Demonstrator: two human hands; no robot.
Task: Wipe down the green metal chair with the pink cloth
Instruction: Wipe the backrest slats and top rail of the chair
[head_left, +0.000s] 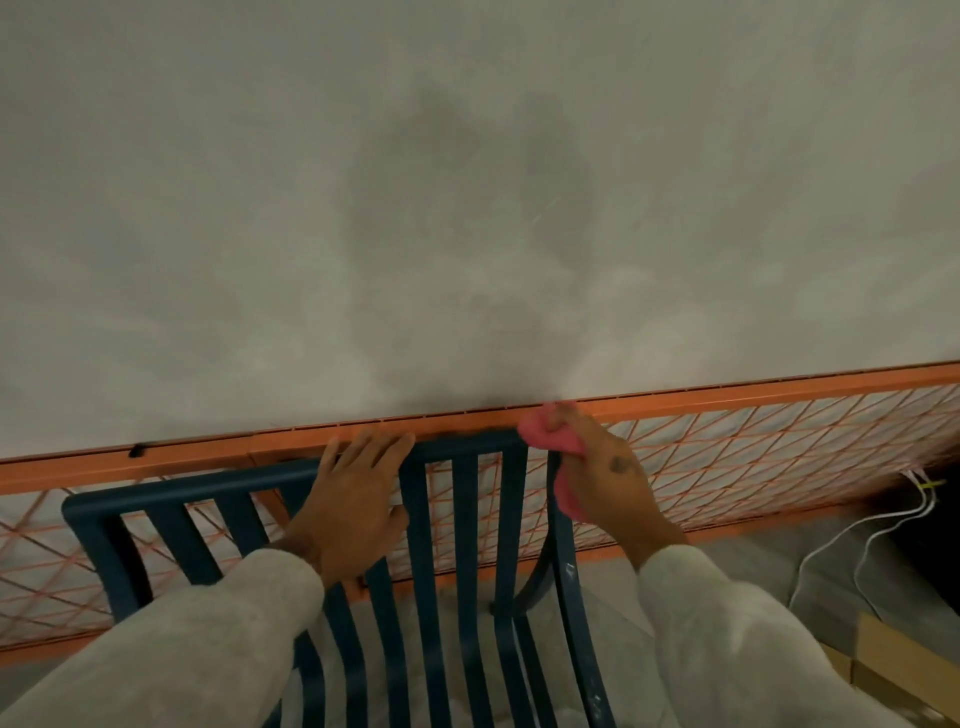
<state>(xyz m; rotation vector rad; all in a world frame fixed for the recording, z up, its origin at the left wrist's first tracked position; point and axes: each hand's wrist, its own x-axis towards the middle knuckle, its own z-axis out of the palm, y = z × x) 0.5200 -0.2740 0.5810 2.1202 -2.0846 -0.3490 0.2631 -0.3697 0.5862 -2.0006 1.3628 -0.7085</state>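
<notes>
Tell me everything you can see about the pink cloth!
The pink cloth looks soft and is scrunched into a lump, not spread flat. The right hand grips it, so much of it is hidden. One bunch pokes out above the fingers and another hangs below the palm. It is pressed against the top right corner of the chair back, where the top rail bends down. Just behind it runs an orange rail.

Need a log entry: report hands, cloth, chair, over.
Left hand flat on green chair top rail. Right hand grips pink cloth at rail's right corner. Orange mesh panel close behind.
</notes>
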